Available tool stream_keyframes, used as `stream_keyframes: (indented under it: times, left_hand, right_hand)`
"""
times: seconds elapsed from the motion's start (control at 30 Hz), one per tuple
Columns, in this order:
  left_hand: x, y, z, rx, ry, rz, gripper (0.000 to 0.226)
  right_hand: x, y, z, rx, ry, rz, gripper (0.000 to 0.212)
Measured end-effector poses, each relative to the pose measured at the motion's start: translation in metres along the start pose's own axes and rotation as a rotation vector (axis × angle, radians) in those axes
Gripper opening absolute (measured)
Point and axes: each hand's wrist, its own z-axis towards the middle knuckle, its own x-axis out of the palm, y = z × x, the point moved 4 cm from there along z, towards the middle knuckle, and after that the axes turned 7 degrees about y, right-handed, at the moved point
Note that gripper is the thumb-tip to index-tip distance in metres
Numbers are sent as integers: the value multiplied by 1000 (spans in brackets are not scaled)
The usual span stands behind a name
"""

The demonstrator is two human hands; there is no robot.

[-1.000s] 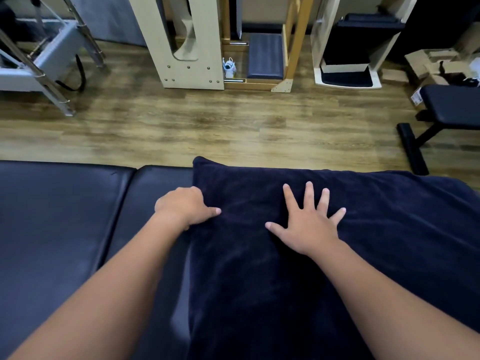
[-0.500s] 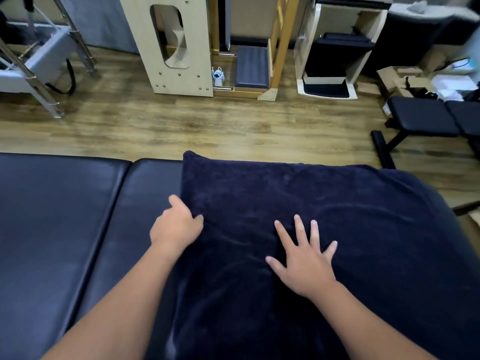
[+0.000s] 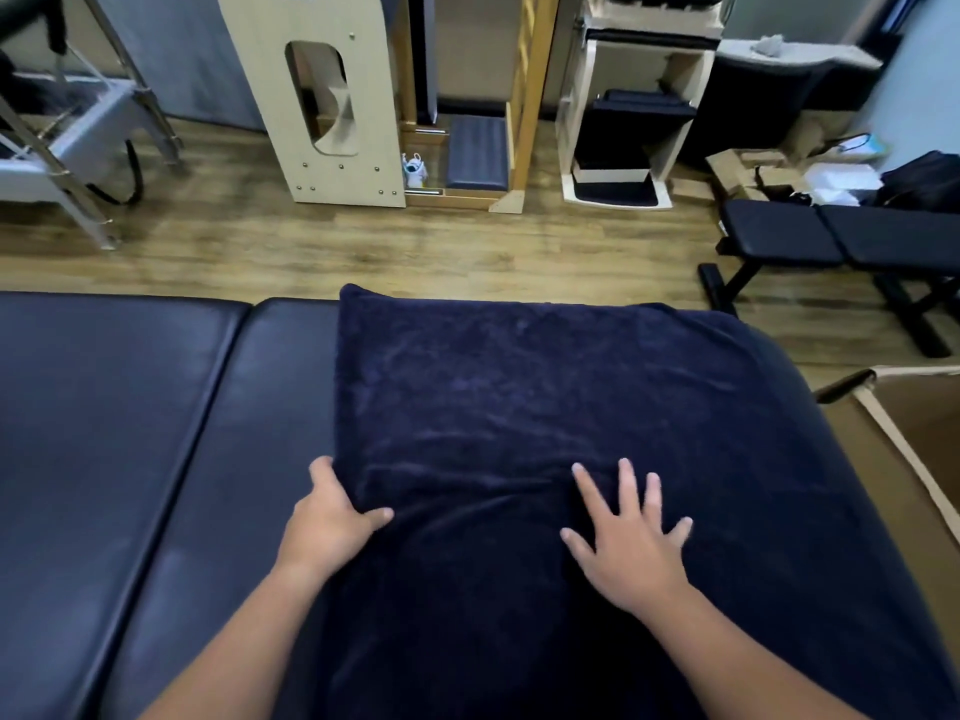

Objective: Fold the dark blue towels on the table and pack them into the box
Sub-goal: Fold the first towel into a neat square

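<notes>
A dark blue towel (image 3: 545, 407) lies spread over the right part of the black padded table (image 3: 130, 433). My left hand (image 3: 332, 522) is at the towel's left edge, thumb on top of the cloth and fingers curled round the edge. My right hand (image 3: 631, 537) lies flat on the towel with its fingers spread, pressing it down. An open cardboard box (image 3: 914, 433) shows at the right edge, beside the table; its inside is mostly out of view.
A wooden floor runs beyond the table's far edge. A black weight bench (image 3: 841, 241) stands at the far right, with small cartons (image 3: 737, 174) behind it. Wooden exercise frames (image 3: 332, 96) and a metal-legged frame (image 3: 78, 148) stand along the back.
Both hands have slid back toward me along the towel, the left staying on the left edge. The view has shifted, and the cardboard box has come into sight at the right.
</notes>
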Motion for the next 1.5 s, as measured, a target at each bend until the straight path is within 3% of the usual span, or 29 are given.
stream_keyframes:
  times: [0.07, 0.13, 0.2, 0.27, 0.37, 0.4, 0.47, 0.53, 0.63, 0.73, 0.9, 1.03, 1.1, 1.3, 1.4, 1.5]
  left_hand:
    - [3, 11, -13, 27, -73, -39, 85]
    - [-2, 26, -23, 16, -182, -159, 83]
    - [0, 35, -36, 3, -246, -131, 80]
    - [11, 32, -54, 101, -304, 122, 71]
    - [47, 15, -85, 475, -365, 596, 38]
    - [64, 11, -95, 593, -301, 710, 33]
    - [98, 13, -112, 703, -64, 896, 47]
    - [120, 26, -124, 680, 97, 1042, 66]
    - [132, 47, -140, 656, 160, 1134, 73]
    - [133, 62, -149, 686, 127, 1184, 64]
    - [140, 76, -151, 703, 116, 1295, 48]
    - [128, 72, -159, 641, 106, 1300, 20]
    - [116, 82, -159, 536, 107, 1304, 18]
    - [80, 120, -172, 403, 84, 1322, 31]
    - [78, 138, -176, 458, 9, 1249, 31]
    - [86, 149, -171, 501, 5, 1217, 56]
  right_hand:
    - [11, -6, -14, -107, -4, -68, 74]
    - [19, -20, -24, -95, 3, -66, 72]
    - [25, -39, -34, -54, -6, -56, 71]
    - [31, -54, -46, -86, -29, -91, 71]
    - [42, -69, -64, -245, -76, -117, 67]
    - [44, -74, -70, -302, -115, -104, 63]
    - [47, -88, -78, -377, -216, -54, 52]
    - [51, -98, -89, -445, -277, -33, 45]
    - [58, -103, -106, -555, -343, -50, 45]
    - [67, -108, -116, -567, -388, -48, 45]
    - [78, -93, -118, -488, -516, -91, 9]
    - [84, -79, -119, -341, -501, -96, 21]
    - [87, -66, -126, -326, -473, -105, 21]
    - [113, -18, -159, -412, -439, -122, 26]
    - [121, -29, -175, -340, -439, -66, 34]
    - [129, -56, -189, -189, -418, -121, 47]
